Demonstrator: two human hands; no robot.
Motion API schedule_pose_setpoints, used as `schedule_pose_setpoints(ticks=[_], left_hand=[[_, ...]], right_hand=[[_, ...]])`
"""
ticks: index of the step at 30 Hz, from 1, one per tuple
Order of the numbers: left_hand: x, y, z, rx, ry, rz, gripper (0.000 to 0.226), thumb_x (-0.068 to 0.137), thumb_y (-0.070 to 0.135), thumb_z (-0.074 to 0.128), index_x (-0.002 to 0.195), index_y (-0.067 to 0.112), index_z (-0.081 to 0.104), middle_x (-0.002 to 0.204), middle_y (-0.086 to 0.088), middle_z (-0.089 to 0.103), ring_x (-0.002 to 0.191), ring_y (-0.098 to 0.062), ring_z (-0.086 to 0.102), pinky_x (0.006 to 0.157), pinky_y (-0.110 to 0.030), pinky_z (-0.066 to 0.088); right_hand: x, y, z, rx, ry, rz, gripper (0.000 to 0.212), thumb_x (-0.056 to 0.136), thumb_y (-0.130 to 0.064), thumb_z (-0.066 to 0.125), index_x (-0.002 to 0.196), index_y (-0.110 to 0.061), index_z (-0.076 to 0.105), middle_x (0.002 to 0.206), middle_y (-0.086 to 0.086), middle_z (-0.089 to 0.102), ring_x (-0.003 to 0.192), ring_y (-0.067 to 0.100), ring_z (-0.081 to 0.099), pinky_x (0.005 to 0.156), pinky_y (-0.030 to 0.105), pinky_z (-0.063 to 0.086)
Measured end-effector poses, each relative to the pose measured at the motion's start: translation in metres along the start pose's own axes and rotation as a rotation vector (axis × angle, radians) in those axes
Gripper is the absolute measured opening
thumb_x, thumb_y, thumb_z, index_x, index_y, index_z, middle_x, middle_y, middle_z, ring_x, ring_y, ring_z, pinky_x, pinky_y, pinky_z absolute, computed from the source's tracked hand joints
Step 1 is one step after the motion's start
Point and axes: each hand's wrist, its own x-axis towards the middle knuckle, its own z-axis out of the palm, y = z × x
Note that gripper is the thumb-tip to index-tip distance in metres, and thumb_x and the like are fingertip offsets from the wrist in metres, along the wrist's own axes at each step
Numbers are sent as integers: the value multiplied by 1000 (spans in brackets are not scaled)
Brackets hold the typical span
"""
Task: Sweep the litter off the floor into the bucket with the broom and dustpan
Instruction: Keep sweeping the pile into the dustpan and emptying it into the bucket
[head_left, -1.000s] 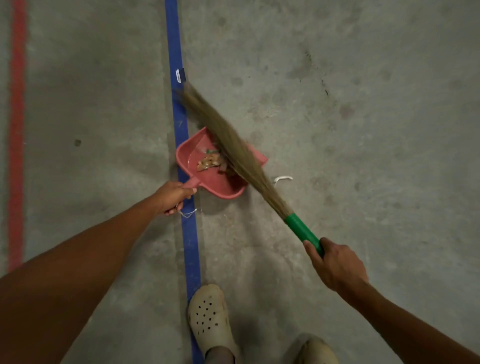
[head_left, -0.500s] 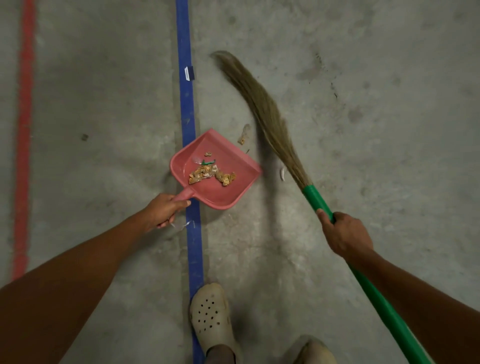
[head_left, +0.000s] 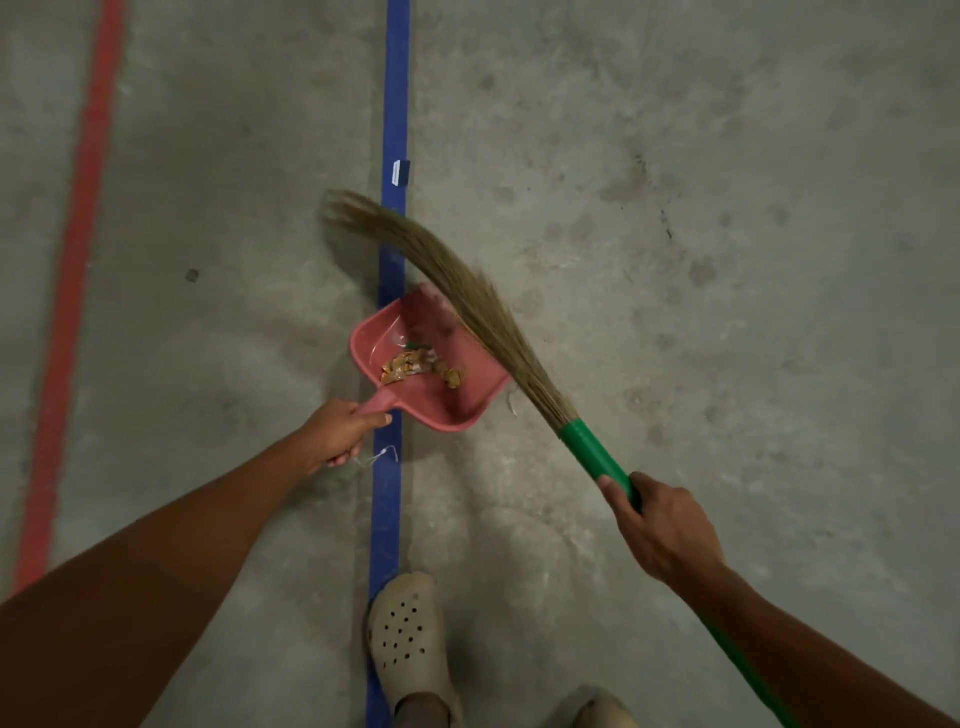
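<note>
On floor at centre, across blue line (head_left: 387, 519): dustpan (head_left: 447, 405), handle gripped by left hand (head_left: 337, 434) from 7 o'clock. Holds litter (head_left: 410, 366), light crumpled scraps, likely easy to spill. Right hand (head_left: 665, 530) clamped on broom (head_left: 467, 296) at stiff green shaft, 4 o'clock; soft bristles bending over dustpan mouth toward 11 o'clock. Probably light, rigid plastic: keep level. Bucket not in view.

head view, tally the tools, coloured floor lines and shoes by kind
broom: 1
pink dustpan: 1
floor lines: 2, blue line and red line
clogs: 2
total: 6
</note>
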Motion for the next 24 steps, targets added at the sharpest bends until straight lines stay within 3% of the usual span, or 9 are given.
schedule_pose_setpoints(ticks=[7, 14, 18, 24], left_hand=[[0, -14, 3, -50, 8, 20, 25, 95, 31, 68, 92, 8, 61, 48, -5, 52, 32, -13, 37, 36, -20, 29], [0, -21, 7, -90, 14, 34, 24, 95, 31, 69, 94, 9, 61, 49, -5, 52, 34, -15, 37, 37, -20, 28], [-21, -18, 8, -101, 19, 50, 22, 96, 32, 67, 96, 11, 61, 50, -3, 53, 36, -14, 38, 38, -22, 31], [-97, 1, 9, -229, 101, 82, 22, 97, 31, 66, 92, 11, 60, 51, -4, 51, 33, -12, 37, 35, -21, 30]], right_hand=[[22, 1, -18, 21, 35, 14, 51, 99, -61, 36, 78, -19, 53, 63, 4, 56, 52, 18, 54, 51, 31, 48], [47, -28, -2, -23, -96, 115, 56, 101, -64, 34, 86, -16, 59, 77, 8, 66, 65, 24, 66, 64, 38, 60], [26, -52, 3, -85, -60, 81, 59, 99, -66, 33, 89, -16, 61, 82, 8, 64, 71, 25, 62, 63, 31, 48], [-38, -81, -34, 58, -53, 86, 54, 100, -64, 36, 83, -18, 58, 74, 2, 62, 60, 15, 59, 59, 31, 57]])
